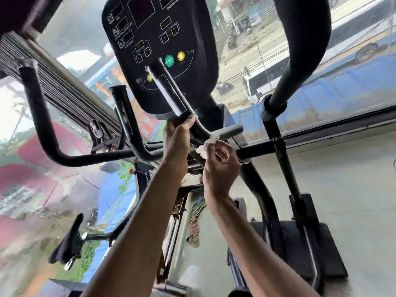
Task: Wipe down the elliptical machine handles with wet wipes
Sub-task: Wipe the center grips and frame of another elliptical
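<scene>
Before the wide window [321, 71], beneath the glossy black console [154, 39], the left hand [177, 133] wraps the curved tubular handle [198, 129] while the right hand [220, 166] pinches a crumpled white wet wipe [206, 145] against its bend.
</scene>
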Available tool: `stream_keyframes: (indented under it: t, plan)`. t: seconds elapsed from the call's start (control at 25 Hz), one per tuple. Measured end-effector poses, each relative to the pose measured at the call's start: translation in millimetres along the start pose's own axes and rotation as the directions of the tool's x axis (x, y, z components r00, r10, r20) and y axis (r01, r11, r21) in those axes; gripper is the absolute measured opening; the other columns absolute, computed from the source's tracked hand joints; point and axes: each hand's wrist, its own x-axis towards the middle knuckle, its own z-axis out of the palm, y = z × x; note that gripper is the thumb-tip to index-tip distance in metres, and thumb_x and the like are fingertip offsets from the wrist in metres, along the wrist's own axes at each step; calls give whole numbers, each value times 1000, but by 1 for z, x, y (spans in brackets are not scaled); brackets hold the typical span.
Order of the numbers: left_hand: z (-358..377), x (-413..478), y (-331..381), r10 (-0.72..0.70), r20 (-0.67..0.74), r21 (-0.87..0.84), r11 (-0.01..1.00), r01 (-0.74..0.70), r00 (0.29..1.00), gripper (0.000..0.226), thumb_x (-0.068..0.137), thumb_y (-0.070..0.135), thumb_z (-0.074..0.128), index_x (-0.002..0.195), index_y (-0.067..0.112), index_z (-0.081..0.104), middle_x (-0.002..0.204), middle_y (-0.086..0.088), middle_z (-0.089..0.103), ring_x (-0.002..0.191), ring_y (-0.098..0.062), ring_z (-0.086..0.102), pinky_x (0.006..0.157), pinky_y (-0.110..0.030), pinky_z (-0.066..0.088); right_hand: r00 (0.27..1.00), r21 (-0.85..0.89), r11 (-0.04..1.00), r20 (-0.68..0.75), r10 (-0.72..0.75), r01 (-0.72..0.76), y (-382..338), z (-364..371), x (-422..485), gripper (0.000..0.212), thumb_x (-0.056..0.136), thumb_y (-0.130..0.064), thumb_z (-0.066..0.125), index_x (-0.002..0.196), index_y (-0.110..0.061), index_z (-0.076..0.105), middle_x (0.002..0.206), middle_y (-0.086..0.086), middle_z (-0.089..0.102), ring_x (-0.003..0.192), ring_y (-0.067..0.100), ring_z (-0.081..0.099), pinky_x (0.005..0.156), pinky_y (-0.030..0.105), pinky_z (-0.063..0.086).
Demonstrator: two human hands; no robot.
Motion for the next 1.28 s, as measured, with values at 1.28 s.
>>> stream_keyframes:
  t: [1.28]
  plan:
    - [13,-2,-24,78,-169,-187,976,-110,982,25,81,40,78,96,22,68,79,13,75,73,-4,65,90,-46,54,990,-41,993,-83,111,-115,30,-7,32,7,91,-26,77,91,-20,79,88,-4,79,87,14,76,87,38,60]
